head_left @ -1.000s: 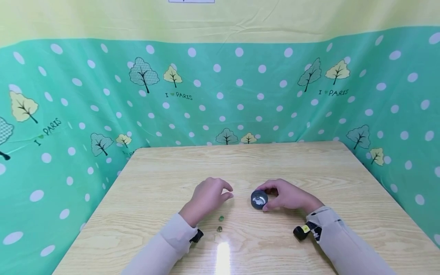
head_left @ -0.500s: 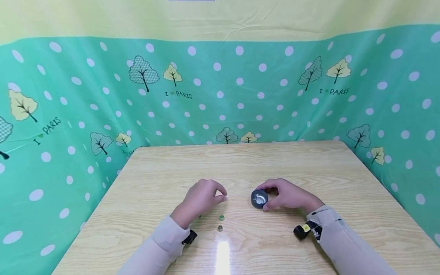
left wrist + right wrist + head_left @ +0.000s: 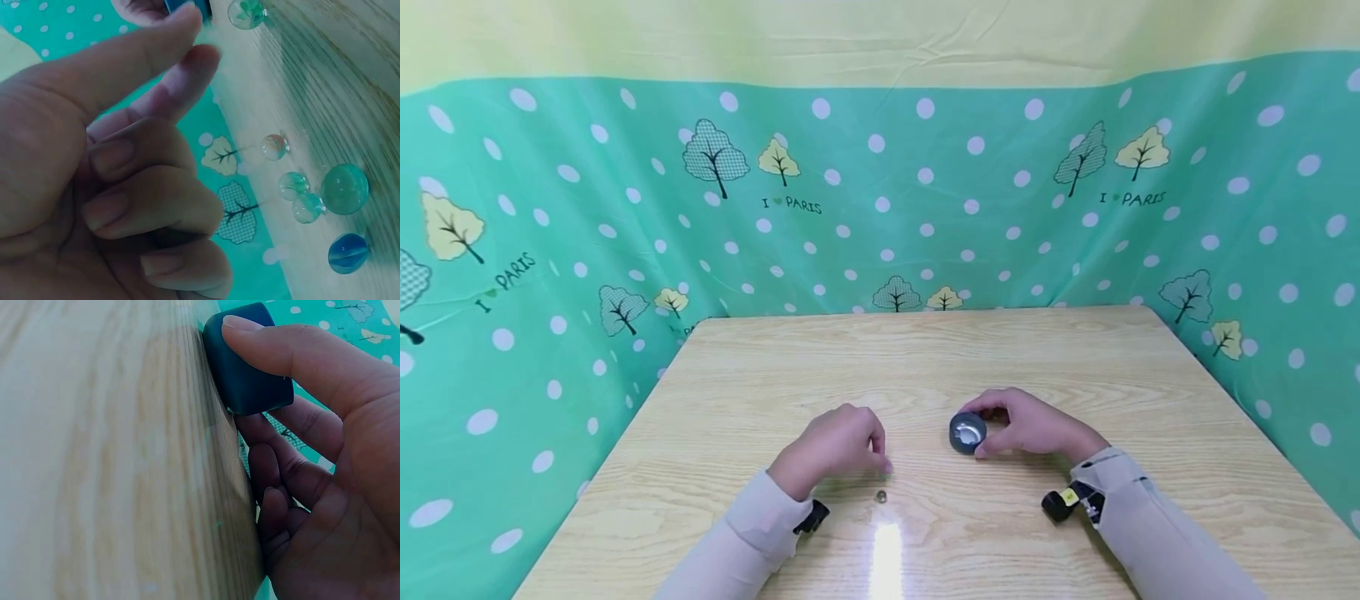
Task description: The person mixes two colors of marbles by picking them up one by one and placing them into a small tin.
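Gripping a dark cup (image 3: 967, 432), the right hand (image 3: 1032, 427) is seen well short of the far edge of the worktop (image 3: 1135, 358), while the left hand (image 3: 833, 447), unclenched and apparently empty, is poised beside a green marble (image 3: 246, 12), which could be sent rolling edgeward by a clumsy pinch.

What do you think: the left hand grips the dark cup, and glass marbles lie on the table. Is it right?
Not quite: the head view shows the right hand gripping the dark cup, not the left hand; glass marbles do lie on the table.
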Demonstrator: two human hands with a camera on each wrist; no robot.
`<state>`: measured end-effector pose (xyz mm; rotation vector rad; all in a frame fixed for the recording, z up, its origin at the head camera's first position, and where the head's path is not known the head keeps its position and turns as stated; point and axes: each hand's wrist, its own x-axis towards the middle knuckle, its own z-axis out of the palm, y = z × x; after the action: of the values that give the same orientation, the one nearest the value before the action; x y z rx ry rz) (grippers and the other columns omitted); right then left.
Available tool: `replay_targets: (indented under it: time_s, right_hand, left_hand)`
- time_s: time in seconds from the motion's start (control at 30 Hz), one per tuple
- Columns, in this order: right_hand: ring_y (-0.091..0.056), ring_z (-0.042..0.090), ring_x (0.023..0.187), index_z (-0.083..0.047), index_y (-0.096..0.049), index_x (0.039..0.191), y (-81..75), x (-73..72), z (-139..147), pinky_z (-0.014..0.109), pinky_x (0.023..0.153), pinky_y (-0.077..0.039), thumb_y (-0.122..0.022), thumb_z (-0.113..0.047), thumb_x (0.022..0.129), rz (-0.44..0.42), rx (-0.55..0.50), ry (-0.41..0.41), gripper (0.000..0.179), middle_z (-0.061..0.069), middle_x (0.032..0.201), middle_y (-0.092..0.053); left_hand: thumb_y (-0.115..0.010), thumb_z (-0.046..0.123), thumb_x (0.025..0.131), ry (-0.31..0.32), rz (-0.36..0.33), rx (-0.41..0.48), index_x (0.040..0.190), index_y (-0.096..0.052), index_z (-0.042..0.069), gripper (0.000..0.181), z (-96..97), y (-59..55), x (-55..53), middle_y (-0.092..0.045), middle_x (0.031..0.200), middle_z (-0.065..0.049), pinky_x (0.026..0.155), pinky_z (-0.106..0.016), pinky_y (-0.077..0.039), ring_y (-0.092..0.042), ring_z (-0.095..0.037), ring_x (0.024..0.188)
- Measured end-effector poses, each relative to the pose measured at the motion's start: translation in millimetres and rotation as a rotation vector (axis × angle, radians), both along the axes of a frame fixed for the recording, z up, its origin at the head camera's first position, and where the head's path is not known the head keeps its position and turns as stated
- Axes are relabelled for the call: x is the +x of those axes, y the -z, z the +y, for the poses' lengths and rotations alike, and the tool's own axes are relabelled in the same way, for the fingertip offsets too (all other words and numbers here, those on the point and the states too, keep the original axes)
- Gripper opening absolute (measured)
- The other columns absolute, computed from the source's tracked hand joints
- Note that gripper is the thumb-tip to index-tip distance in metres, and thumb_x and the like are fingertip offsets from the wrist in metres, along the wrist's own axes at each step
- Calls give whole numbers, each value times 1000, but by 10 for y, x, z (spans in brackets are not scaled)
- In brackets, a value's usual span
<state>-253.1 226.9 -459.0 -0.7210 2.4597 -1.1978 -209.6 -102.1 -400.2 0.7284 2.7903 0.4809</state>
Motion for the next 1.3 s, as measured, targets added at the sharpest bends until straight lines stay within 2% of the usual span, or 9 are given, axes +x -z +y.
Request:
replay_targets:
  time_s: [0.23, 0.47, 0.83, 1.0, 1.3]
  right_hand:
    - [-60, 19, 113, -29, -70, 128, -5, 16, -3, 34, 99, -48, -92, -32, 78, -7, -3, 7, 55, -9, 121, -68]
    - [-59, 20, 112, -30, -70, 128, -1, 21, -4, 35, 98, -48, -93, -32, 77, -3, 0, 8, 55, -9, 120, -68]
    - [-59, 20, 113, -31, -71, 126, 18, 17, -3, 37, 98, -48, -93, -33, 77, 4, 7, 13, 54, -8, 120, -68]
    - [-59, 21, 112, -31, -71, 126, 11, 19, -2, 37, 97, -48, -93, -32, 77, 8, -2, 6, 54, -7, 120, -68]
    - [-59, 21, 112, -30, -71, 127, 2, 29, -8, 37, 98, -48, -92, -32, 78, 13, -3, 3, 54, -7, 120, -68]
  left_hand:
    - [-89, 42, 78, 23, -96, -47, 58, -67, 23, 36, 12, -16, 83, -54, 55, 14, 49, -25, -35, -44, -6, 53]
    - [-93, 42, 72, 37, -82, -93, 49, -56, 23, 47, 29, 8, 106, -37, 46, 16, 46, -23, -27, -32, -5, 47]
    - [-94, 36, 70, 39, -92, -100, 46, -49, 23, 53, 36, 40, 114, -28, 43, 16, 44, -22, -20, -24, -4, 44]
    - [-95, 36, 69, 37, -90, -109, 46, -52, 23, 50, 35, 40, 122, -29, 42, 17, 43, -22, -20, -25, -4, 44]
    - [-95, 36, 67, 67, -49, -157, 50, -59, 26, 41, 25, 19, 134, -44, 47, 17, 46, -25, -32, -39, -5, 48]
